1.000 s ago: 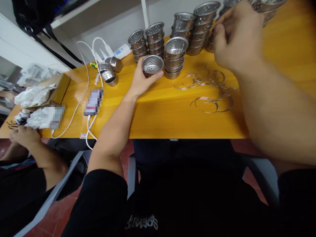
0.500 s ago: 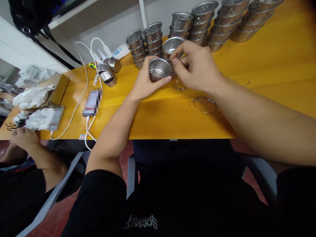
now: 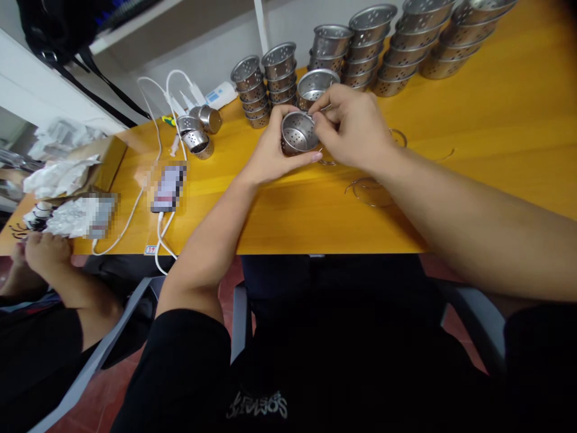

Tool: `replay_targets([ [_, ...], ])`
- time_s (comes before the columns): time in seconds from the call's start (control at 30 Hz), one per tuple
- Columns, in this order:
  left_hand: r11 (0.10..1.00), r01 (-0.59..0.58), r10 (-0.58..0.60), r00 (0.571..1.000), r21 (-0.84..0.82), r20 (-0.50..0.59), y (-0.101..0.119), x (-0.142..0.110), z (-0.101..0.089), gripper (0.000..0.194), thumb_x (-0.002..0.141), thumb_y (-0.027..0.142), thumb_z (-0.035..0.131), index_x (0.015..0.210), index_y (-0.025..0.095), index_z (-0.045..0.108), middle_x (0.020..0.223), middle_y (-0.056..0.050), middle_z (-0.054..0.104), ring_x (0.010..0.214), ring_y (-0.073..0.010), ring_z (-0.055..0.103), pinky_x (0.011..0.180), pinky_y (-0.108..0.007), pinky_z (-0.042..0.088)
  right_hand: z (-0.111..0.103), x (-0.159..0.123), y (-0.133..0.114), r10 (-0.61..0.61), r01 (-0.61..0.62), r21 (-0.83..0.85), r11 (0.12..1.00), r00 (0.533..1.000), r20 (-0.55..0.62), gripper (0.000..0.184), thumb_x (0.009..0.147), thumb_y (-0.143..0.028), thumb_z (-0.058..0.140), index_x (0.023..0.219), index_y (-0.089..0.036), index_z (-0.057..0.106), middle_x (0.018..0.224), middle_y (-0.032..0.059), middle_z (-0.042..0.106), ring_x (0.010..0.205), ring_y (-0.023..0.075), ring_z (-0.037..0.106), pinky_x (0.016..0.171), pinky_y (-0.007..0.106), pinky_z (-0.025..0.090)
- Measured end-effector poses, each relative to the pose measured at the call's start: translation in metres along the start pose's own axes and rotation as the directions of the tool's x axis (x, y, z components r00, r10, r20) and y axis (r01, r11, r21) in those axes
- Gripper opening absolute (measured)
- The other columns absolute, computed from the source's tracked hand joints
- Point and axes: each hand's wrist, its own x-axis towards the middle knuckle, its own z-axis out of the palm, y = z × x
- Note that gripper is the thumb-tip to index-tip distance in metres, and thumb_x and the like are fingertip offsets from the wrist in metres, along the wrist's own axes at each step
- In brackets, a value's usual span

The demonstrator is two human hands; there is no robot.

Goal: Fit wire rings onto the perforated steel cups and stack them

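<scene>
A small perforated metal cup (image 3: 298, 133) is tilted toward me above the table, and my left hand (image 3: 273, 147) wraps round its side, thumb along the front. At the cup's right rim, my right hand (image 3: 356, 123) has its thumb and index finger pinched together on what appears to be thin metal wire; the pinched part is mostly hidden. Loops of this wire (image 3: 398, 130) show beside and below the right hand, and a further coil (image 3: 360, 191) lies on the table, partly covered by my right forearm. Directly behind the held cup stands another perforated cup (image 3: 315, 84).
Several stacks of perforated cups (image 3: 408, 51) line the back of the wooden table (image 3: 288, 222). Loose cups (image 3: 196, 139), a phone (image 3: 167, 187) with white cables and a power strip (image 3: 220, 95) are on the left. Another person's hand (image 3: 47, 252) is beside plastic bags (image 3: 67, 219).
My left hand has brought the cup slightly right and nearer to me, with the cup turned a little. My right hand's pinch has shifted slightly onto the cup's rim.
</scene>
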Motion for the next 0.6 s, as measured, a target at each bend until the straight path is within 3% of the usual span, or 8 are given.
replay_targets([
  [0.13, 1.000, -0.007, 0.007, 1.000, 0.002, 0.028, 0.002, 0.001, 0.000, 0.112, 0.092, 0.097, 0.075, 0.171, 0.037, 0.024, 0.158, -0.012, 0.057, 0.145, -0.0349, 0.070, 0.126, -0.052, 0.058, 0.004, 0.002, 0.004, -0.014, 0.013, -0.032, 0.999, 0.999, -0.032, 0.038, 0.105, -0.076, 0.076, 0.110, -0.039, 0.073, 0.063, -0.0011, 0.058, 0.061, 0.0289, 0.051, 0.073, 0.056, 0.056],
  [0.23, 1.000, -0.005, 0.005, 1.000, -0.016, 0.012, 0.005, 0.001, -0.001, 0.112, 0.088, 0.097, 0.079, 0.168, 0.035, 0.031, 0.154, -0.010, 0.060, 0.143, -0.0347, 0.072, 0.126, -0.054, 0.059, 0.009, 0.002, 0.004, -0.009, 0.007, -0.028, 1.000, 0.999, -0.049, 0.038, 0.105, -0.077, 0.075, 0.112, -0.040, 0.072, 0.059, -0.0028, 0.054, 0.059, 0.0268, 0.048, 0.071, 0.053, 0.056],
  [0.37, 0.998, 0.022, -0.020, 0.999, -0.054, 0.040, 0.005, 0.000, -0.003, 0.108, 0.087, 0.097, 0.081, 0.163, 0.032, 0.040, 0.149, -0.008, 0.064, 0.137, -0.0329, 0.074, 0.125, -0.054, 0.058, 0.010, 0.002, 0.003, -0.028, 0.030, 0.100, 0.995, 0.999, -0.025, 0.043, 0.102, -0.082, 0.077, 0.107, -0.039, 0.075, 0.070, 0.0007, 0.062, 0.067, 0.0271, 0.052, 0.070, 0.051, 0.056],
  [0.47, 0.996, 0.032, -0.025, 0.997, -0.088, 0.079, 0.000, -0.002, -0.008, 0.101, 0.095, 0.096, 0.072, 0.165, 0.030, 0.041, 0.150, -0.009, 0.065, 0.139, -0.0329, 0.073, 0.129, -0.058, 0.053, 0.005, 0.005, 0.007, -0.095, 0.082, 0.201, 0.976, 0.994, 0.058, 0.059, 0.100, -0.091, 0.077, 0.101, -0.032, 0.078, 0.081, 0.0042, 0.068, 0.069, 0.0239, 0.054, 0.069, 0.047, 0.055],
  [0.6, 0.988, 0.044, -0.031, 0.996, -0.146, 0.086, -0.004, -0.005, -0.012, 0.089, 0.103, 0.093, 0.061, 0.165, 0.032, 0.045, 0.147, -0.008, 0.067, 0.137, -0.0314, 0.073, 0.127, -0.058, 0.056, -0.003, 0.007, 0.015, -0.109, 0.041, 0.312, 0.949, 0.973, 0.206, 0.071, 0.087, -0.096, 0.090, 0.111, -0.031, 0.078, 0.084, 0.0013, 0.071, 0.071, 0.0203, 0.056, 0.070, 0.041, 0.058],
])
